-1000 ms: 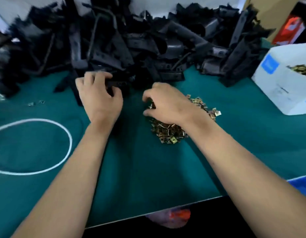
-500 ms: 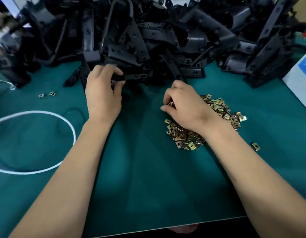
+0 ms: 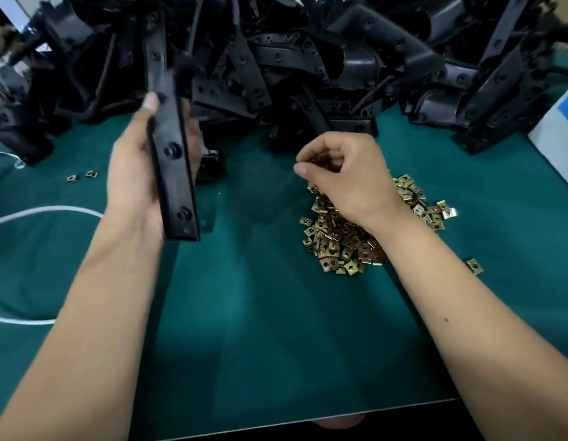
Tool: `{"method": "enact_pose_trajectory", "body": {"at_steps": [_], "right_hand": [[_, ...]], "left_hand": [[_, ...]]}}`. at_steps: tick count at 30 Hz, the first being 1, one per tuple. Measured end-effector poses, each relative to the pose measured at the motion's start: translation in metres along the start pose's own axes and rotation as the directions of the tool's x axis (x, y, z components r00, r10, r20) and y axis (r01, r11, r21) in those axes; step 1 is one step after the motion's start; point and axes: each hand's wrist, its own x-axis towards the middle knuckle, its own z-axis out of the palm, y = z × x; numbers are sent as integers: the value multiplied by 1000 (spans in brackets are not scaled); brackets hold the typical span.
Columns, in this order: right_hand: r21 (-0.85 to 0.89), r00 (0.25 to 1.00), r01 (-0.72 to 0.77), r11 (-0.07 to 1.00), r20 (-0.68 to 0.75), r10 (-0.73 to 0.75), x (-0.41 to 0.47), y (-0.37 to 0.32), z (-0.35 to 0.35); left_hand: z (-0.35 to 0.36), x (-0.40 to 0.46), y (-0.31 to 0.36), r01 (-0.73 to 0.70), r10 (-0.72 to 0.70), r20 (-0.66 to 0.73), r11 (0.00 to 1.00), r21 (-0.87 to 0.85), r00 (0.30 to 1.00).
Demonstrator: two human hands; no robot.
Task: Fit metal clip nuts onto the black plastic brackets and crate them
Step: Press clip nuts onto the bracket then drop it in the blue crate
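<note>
Over the green counter, bracket and clip meet.
My left hand grips one black bracket; my right hand pinches, I think, a clip nut above the clip pile. Nothing fitted, nothing crated.

A desk covered in green matting carries everything. Along its far side lies a big heap of black brackets. Nearer, right of centre, sits a pile of brass-coloured clip nuts, with one stray nut just to its right and two more at the left. A white cord loops across the left side. A white box stands at the right edge.
</note>
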Motion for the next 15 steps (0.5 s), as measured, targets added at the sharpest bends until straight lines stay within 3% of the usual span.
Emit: {"method": "enact_pose_trajectory", "body": {"at_steps": [3, 5, 8, 12, 15], "right_hand": [[-21, 999, 1, 1000, 45, 0, 1, 4, -1], [-34, 999, 2, 999, 48, 0, 1, 6, -1], [24, 1000, -16, 1000, 27, 15, 2, 6, 0], [101, 998, -58, 993, -4, 59, 4, 4, -1], [328, 987, -159, 931, 51, 150, 3, 2, -2]], "left_hand": [[3, 1, -13, 106, -107, 38, 994, 22, 994], [6, 3, -18, 103, -100, 49, 992, -70, 994], [7, 1, -20, 153, -115, 199, 970, -189, 973], [8, -1, -19, 247, -204, 402, 968, -55, 893], [6, 1, -20, 158, -193, 417, 981, 117, 888]]}}
